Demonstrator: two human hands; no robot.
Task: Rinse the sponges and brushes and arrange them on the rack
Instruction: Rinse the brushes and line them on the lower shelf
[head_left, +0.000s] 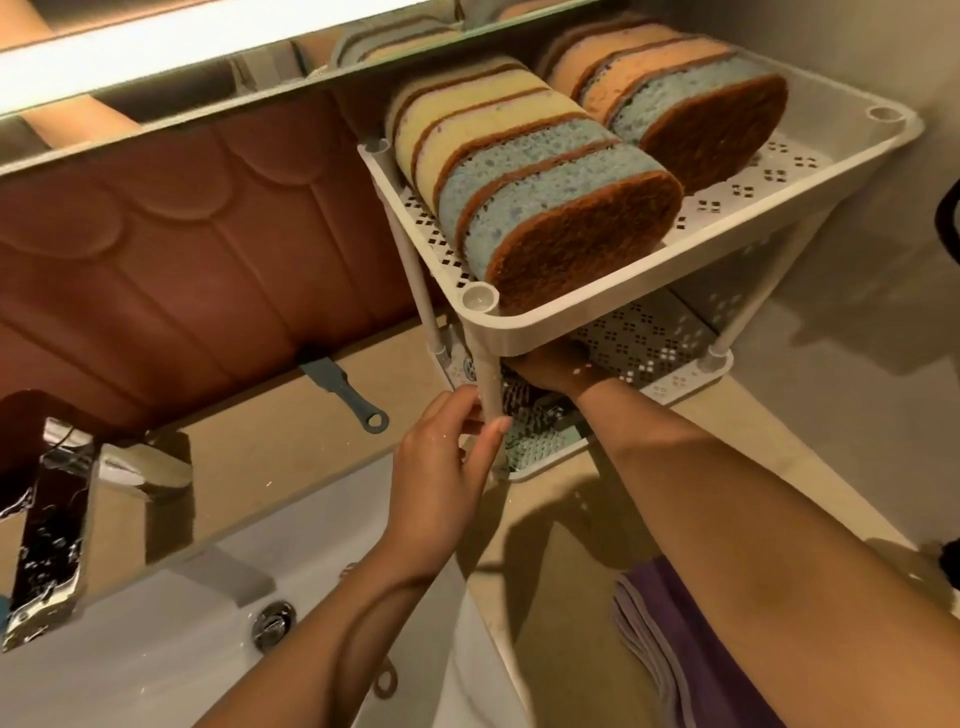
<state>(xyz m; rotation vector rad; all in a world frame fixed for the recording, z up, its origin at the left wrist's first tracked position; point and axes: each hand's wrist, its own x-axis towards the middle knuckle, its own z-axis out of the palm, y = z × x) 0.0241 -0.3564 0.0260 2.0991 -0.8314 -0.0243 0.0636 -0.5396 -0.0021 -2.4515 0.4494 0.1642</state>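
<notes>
Sink counter (322, 441): left hand (441, 462) grips rack (597, 322) leg; right hand (550, 371) under shelf.

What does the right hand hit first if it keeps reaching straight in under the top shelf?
Probably the dark brush on the lower shelf; the right hand seems to be at it already, though the top shelf hides the fingers.

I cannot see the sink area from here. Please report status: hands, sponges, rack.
Left hand gripping front rack leg. Right hand reaching into lower shelf, grip hidden. Sponges standing in two rows on top shelf. Nothing blocking.
</notes>
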